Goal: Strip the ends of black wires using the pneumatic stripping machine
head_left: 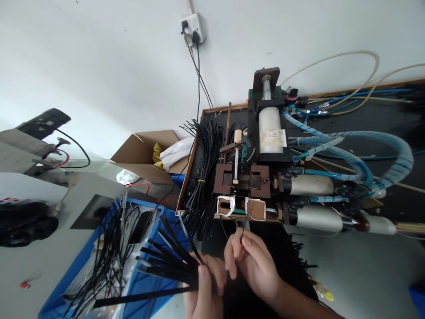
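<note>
My left hand (205, 283) is closed round a fan of black cable pieces (166, 261) that spread out to the left. My right hand (252, 261) pinches one thin black cable end (241, 232) between thumb and fingers, just below the front of a small pneumatic press machine (245, 177). The machine has a brown metal jaw block and a white cylinder (270, 130) on top. A bundle of black cables (202, 177) lies on the left side of the machine's bench.
A blue plastic crate (99, 261) with several loose black cables stands at the lower left. An open cardboard box (146, 155) sits behind it. Blue and grey hoses (365, 155) run off to the right. A wall socket (192, 27) has cords hanging down.
</note>
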Tool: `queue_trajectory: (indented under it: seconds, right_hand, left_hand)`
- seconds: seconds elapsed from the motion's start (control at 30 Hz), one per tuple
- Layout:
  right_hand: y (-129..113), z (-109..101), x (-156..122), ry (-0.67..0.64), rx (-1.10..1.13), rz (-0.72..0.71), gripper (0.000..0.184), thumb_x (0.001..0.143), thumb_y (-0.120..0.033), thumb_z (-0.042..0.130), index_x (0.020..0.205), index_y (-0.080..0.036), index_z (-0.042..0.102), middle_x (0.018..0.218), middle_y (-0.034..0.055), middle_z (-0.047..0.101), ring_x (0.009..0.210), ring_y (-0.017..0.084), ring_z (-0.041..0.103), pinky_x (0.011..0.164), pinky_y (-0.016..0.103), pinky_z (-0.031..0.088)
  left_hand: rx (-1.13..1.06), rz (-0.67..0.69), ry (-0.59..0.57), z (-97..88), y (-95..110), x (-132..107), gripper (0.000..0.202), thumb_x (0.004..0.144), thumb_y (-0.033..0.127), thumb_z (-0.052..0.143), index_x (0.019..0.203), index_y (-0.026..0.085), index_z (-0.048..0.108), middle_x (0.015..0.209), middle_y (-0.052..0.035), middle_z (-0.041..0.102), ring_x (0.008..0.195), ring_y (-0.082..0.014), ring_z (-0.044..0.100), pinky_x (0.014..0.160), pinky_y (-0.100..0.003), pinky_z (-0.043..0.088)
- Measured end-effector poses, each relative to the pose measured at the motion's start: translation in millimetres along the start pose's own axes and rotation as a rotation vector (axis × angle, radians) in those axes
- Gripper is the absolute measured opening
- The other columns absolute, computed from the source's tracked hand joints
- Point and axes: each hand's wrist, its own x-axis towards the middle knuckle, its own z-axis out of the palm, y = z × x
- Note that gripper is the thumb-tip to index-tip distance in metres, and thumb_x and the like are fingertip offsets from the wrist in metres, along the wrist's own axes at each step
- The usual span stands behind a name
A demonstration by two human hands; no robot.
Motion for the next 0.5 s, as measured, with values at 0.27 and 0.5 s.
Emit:
queue_trajectory:
  seconds: [0.27, 0.5]
  right_hand:
    - [8, 3, 9, 0.12, -0.015, -0.006, 0.037, 0.105, -0.051, 0.06, 0.084, -0.02, 0.058, 0.072, 0.0053, 0.074, 0.048, 0.016, 0.065, 0.046, 0.024, 0.049]
    - [13, 7, 6, 0.154, -0.018, 0.031, 0.039, 0.105, -0.053, 0.062, 0.086, -0.019, 0.058, 0.073, 0.0073, 0.077, 0.046, 0.015, 0.066, 0.043, 0.02, 0.048]
  left_hand:
    - [0.034, 0.003, -0.006, 2.9, 6, -1, 0.019, 0.098, 0.042, 0.075, 0.097, 0.024, 0.068, 0.055, 0.0048, 0.056, 0.053, -0.0131, 0.048, 0.067, -0.027, 0.051]
    - [0.022, 0.024, -0.027, 0.3, 7, -2, 0.019, 0.096, 0.043, 0.076, 0.09, 0.027, 0.069, 0.05, 0.006, 0.055, 0.045, -0.0142, 0.043, 0.095, -0.049, 0.059]
